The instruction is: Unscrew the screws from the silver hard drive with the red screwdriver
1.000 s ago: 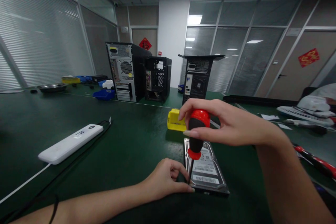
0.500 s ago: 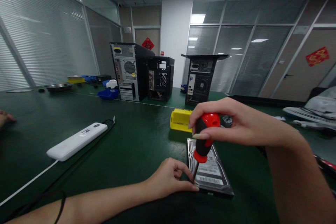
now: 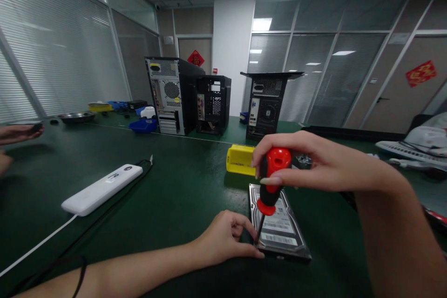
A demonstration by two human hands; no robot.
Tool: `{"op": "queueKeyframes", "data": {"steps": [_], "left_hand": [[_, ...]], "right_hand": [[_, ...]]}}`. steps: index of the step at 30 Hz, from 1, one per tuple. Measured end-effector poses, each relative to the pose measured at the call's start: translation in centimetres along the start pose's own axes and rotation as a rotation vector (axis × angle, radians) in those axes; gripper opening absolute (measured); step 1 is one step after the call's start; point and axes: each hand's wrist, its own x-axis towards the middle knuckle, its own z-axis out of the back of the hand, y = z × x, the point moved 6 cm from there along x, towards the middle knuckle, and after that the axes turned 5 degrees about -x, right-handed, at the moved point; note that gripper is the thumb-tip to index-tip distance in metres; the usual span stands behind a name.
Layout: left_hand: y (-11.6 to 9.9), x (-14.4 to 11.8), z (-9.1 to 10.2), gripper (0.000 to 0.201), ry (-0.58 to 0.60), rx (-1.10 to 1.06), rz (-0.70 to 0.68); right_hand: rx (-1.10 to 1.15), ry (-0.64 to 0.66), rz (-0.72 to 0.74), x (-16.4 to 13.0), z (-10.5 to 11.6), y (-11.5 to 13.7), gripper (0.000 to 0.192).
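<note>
A hard drive (image 3: pixel 282 230) lies flat on the green table (image 3: pixel 181 186), label side up. My right hand (image 3: pixel 310 160) grips the red and black handle of a screwdriver (image 3: pixel 270 181), which stands nearly upright with its tip at the drive's near left corner. My left hand (image 3: pixel 223 237) rests on the table against that corner, thumb and forefinger pinched beside the tip. A yellow box (image 3: pixel 240 159) sits just behind the drive.
A white power strip (image 3: pixel 101 189) with cables lies to the left. Three computer cases (image 3: pixel 171 95) stand at the back, with blue bins (image 3: pixel 143 125) and a metal dish (image 3: pixel 72 116). Another person's hands (image 3: pixel 16 134) show at the far left. Keyboards and tools lie at the right.
The screwdriver handle has shifted slightly in my right hand as it tilts. Another person's hands have come into view at the left edge. My left hand stays put.
</note>
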Motion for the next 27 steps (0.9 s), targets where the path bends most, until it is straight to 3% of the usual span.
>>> {"op": "queueKeyframes", "data": {"steps": [10,27], "left_hand": [[0.3,0.0,0.1,0.041,-0.011,-0.003,-0.027],[-0.1,0.0,0.0,0.037,-0.006,-0.005,-0.008]], "right_hand": [[-0.012,0.043,0.026,-0.9,-0.3,0.2,0.018],[-0.106,-0.077,-0.037,0.4,0.1,-0.2,0.019]]}}
